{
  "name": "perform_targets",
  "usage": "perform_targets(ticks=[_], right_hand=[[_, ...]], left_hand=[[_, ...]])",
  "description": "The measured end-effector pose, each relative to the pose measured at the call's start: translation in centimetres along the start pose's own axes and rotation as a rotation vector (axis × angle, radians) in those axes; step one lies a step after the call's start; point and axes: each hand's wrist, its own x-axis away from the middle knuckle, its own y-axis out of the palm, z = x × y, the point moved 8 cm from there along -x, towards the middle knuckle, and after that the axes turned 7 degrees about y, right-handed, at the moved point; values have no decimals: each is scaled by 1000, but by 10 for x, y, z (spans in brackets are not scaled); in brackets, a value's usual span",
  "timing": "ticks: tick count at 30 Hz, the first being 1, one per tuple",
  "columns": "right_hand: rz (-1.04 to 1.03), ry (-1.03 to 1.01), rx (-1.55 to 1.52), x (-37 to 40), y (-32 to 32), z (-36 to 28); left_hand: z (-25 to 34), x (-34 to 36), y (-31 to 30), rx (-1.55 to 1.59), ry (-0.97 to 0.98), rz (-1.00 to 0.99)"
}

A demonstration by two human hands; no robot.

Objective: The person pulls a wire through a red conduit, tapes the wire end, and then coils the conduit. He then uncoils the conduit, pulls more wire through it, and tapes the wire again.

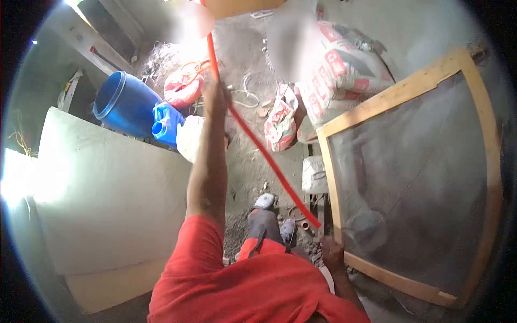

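Note:
A long red hose (271, 162) runs from the top of the head view down toward my right side. My left hand (215, 99) is stretched far forward, its fingers closed around the hose. Beside the hose's lower end, my right hand (332, 253) is closed next to the edge of a wood-framed mesh screen (398, 102). Whatever those right fingers hold is hidden. The screen leans on the right, its grey mesh inside a pale wooden frame.
A blue barrel (126, 105) lies tipped at the left, by a blue jerrycan (168, 125). Printed sacks (344, 70) are piled ahead on the right. A white jerrycan (314, 175) stands near the screen. A large pale board (113, 194) occupies the left. Rubble covers the floor around my feet.

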Motion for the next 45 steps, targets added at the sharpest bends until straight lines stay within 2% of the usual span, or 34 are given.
perform_targets(ticks=[1,2,3,4,6,7,8,10,11,12,14,16,18,19,20,21,22,23,25,26,28,30,31,33,34,35,36,38,39,40,41,42,44,45], right_hand=[[57,-149,26,11,-1,8],[131,-120,-26,26,0,15],[181,-75,-79,41,-1,17],[124,-45,-89,52,2,18],[26,-42,-77,51,11,12],[-1,-64,-65,48,15,10],[-25,-90,-46,42,21,8],[-62,-173,9,26,27,2],[-76,-214,32,20,30,0],[-82,-247,49,18,33,-2],[-82,-290,57,20,30,-3],[-90,-270,46,29,25,-1],[-114,-164,-9,43,23,7],[-131,-83,-59,51,20,13],[-147,-5,-109,57,18,18],[-157,72,-160,59,18,21],[-162,147,-212,58,17,24],[-20,-123,-127,56,-3,-5],[-22,-27,-204,54,-3,4],[-12,46,-278,52,-5,10],[-9,50,-321,45,-26,-10],[2,37,-367,39,-39,-16],[6,11,-430,39,-42,-15],[2,-12,-495,43,-45,-10],[-64,97,-456,42,-40,6],[-124,201,-415,38,-35,19],[-118,195,-414,38,-33,21],[-30,182,-474,47,-33,24],[-38,180,-472,47,-31,20],[-49,122,-435,45,-31,9],[-55,59,-399,42,-30,-1],[-56,47,-397,36,-23,4],[-247,45,-240,22,14,18],[-243,42,-239,9,12,10]], left_hand=[[-105,8,-19,81,109,-17],[-103,62,-23,44,-474,191],[-241,46,-44,265,-306,114],[-197,90,-30,274,-581,140],[-202,108,-22,237,-569,205],[-210,113,-12,346,-580,172],[-217,124,0,452,-589,129],[-210,161,39,392,-633,-37],[-193,192,51,269,-565,-96],[-205,224,70,484,-658,-40],[-169,311,99,487,-766,-87],[-127,400,122,610,-1140,32],[-177,398,104,586,-969,50],[-182,377,89,477,-860,127],[-192,348,73,324,-692,58],[-209,331,63,390,-756,196],[-205,306,62,396,-674,171],[-190,291,69,359,-759,123],[-161,260,90,406,-603,43],[-149,245,99,392,-612,31],[-142,221,115,469,-579,-19],[-146,203,118,501,-615,39],[-141,200,127,587,-587,-115],[-123,228,143,657,-613,-85],[-102,248,154,731,-633,-55],[-90,276,162,759,-720,-112],[-78,308,169,783,-810,-173],[-56,373,174,634,-1018,-92],[-68,394,175,725,-1043,-160],[-62,402,179,815,-1060,-227],[-69,400,173,678,-1031,-82],[-70,399,176,682,-1020,-78],[-69,391,181,640,-918,-136],[-64,390,184,613,-905,-131]])
